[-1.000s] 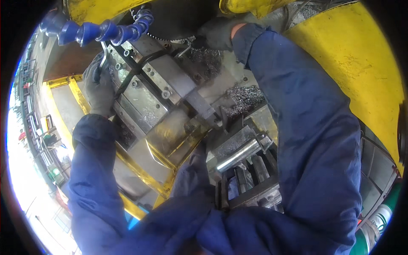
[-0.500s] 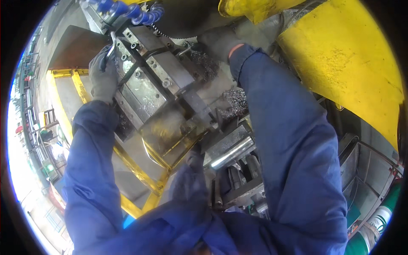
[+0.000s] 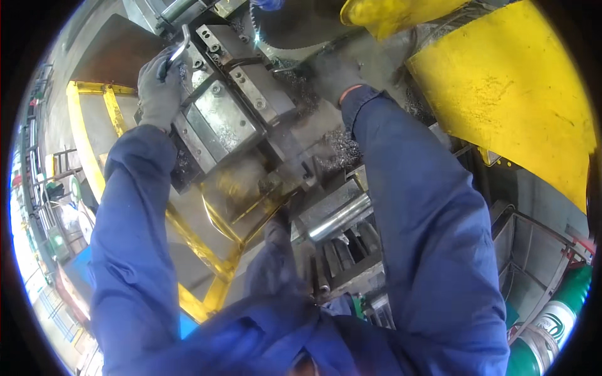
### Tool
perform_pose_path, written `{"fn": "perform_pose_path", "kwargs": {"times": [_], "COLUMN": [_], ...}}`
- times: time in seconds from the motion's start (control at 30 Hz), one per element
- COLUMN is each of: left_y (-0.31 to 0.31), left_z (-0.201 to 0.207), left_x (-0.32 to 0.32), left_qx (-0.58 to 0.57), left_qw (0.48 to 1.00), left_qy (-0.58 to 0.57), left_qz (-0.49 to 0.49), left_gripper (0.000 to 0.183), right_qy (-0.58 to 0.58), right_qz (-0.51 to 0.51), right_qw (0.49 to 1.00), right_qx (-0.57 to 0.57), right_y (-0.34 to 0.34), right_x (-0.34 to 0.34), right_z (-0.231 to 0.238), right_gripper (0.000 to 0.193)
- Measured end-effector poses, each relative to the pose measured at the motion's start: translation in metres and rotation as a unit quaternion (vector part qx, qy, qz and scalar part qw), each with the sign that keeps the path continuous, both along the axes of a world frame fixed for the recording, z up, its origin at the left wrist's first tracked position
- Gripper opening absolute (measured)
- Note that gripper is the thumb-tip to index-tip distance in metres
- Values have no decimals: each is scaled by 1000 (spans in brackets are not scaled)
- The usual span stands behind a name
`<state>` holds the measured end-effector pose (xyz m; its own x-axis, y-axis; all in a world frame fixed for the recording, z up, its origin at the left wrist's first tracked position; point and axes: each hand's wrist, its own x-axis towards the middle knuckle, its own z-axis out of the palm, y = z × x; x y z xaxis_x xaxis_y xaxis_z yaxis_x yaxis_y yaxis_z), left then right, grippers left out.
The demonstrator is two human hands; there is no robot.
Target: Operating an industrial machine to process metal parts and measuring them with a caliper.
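My left hand (image 3: 158, 91), in a grey glove, is closed around a bent metal rod that looks like a hex key (image 3: 182, 42). It is beside the machine's steel clamping block (image 3: 219, 119), which has several socket-head bolts. My right hand (image 3: 338, 74), also gloved, reaches in at the far side of the block by the round toothed saw blade (image 3: 295, 28). Its fingers are blurred against the dark metal, so whether it holds anything cannot be made out. Metal chips (image 3: 338, 150) lie near my right wrist.
A large yellow guard (image 3: 508, 100) stands at the right. A yellow frame (image 3: 213, 263) runs below the block at the left. Steel rollers (image 3: 342, 219) lie in front of my body. A green and white cylinder (image 3: 558, 319) stands at lower right.
The view has shifted, so the machine sits a little differently and more of the saw blade shows, while the blue segmented hose has mostly left the top edge. My left hand keeps the bent rod.
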<state>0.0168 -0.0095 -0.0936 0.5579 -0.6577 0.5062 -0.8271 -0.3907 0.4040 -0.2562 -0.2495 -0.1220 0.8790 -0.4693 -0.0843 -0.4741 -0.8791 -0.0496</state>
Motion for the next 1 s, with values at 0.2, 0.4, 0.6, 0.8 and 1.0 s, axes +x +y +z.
{"fn": "perform_pose_path", "kwargs": {"times": [0.2, 0.4, 0.6, 0.8, 1.0], "left_y": [1, -1, -2, -6, -1], "left_z": [-4, 13, 1, 2, 6], "left_x": [1, -15, -4, -10, -14], "left_qx": [10, -13, -31, -40, -39], "left_qw": [999, 1000, 997, 997, 998], "left_qy": [-34, -11, -70, -62, -50], "left_qz": [-11, 4, -24, -23, -26], "left_gripper": [29, 29, 28, 28, 29], "right_qy": [118, -2, 44, -74, -120], "right_qz": [-100, -163, -116, -169, -173], "right_qw": [988, 968, 983, 951, 947], "right_qx": [12, 192, 135, 247, 242], "right_y": [26, 50, 56, 72, 79], "right_x": [6, -12, -8, -13, -19], "right_z": [14, 22, 25, 15, 14], "right_gripper": [24, 27, 37, 39, 40]}}
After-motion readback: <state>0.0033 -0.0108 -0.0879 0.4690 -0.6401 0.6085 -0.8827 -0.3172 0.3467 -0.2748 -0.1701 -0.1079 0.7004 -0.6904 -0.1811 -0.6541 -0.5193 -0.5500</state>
